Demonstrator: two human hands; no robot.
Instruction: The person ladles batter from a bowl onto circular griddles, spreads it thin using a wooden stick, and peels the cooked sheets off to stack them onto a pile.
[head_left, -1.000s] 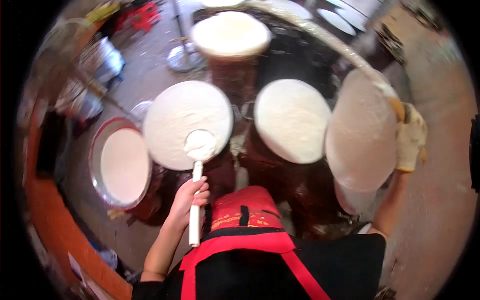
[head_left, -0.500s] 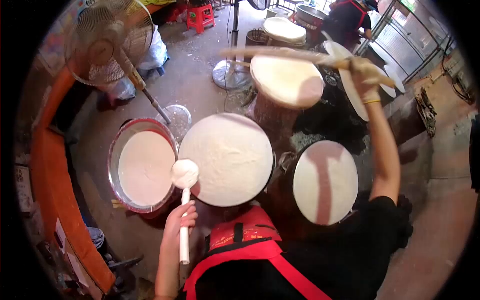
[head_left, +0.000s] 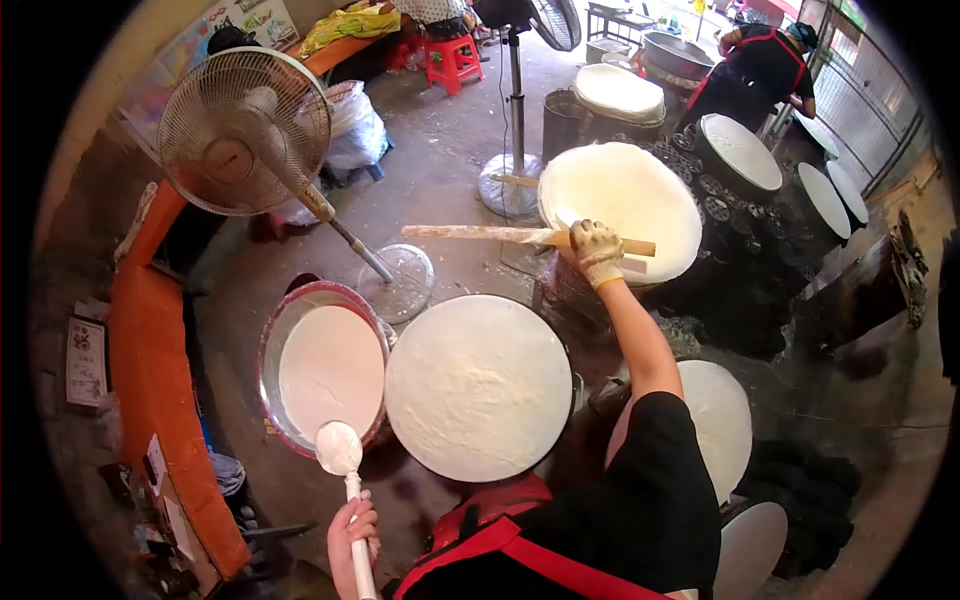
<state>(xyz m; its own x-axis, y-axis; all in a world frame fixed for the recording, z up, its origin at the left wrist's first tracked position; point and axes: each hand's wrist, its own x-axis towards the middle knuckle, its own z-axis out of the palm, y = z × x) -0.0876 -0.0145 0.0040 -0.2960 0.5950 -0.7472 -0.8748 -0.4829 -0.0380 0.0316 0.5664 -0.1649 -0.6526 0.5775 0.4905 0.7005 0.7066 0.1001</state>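
The pale handle of a ladle (head_left: 339,447) is wrapped in the fingers of my left hand (head_left: 356,528). Its batter-coated bowl sits at the near rim of a large basin (head_left: 268,392) of creamy white batter. My gloved right hand (head_left: 596,252) is closed around a long flat wooden stick (head_left: 480,234), held roughly level. Beneath the stick's right part lies a stack of round white sheets (head_left: 645,200). Between basin and right arm is a round griddle (head_left: 478,390) covered with a white layer. Another white-covered griddle (head_left: 722,425) is partly hidden behind my right upper arm.
A floor fan (head_left: 245,130) leans at the left, and a second fan (head_left: 518,110) stands farther back. Other round griddles (head_left: 742,152) line the right, near a bent-over person (head_left: 765,65) in dark clothes. An orange bench (head_left: 150,380) edges the left side.
My right hand and the stick have moved left, over the stack of sheets. The ladle has gone from the griddle's edge to the basin's near rim. The view has shifted too.
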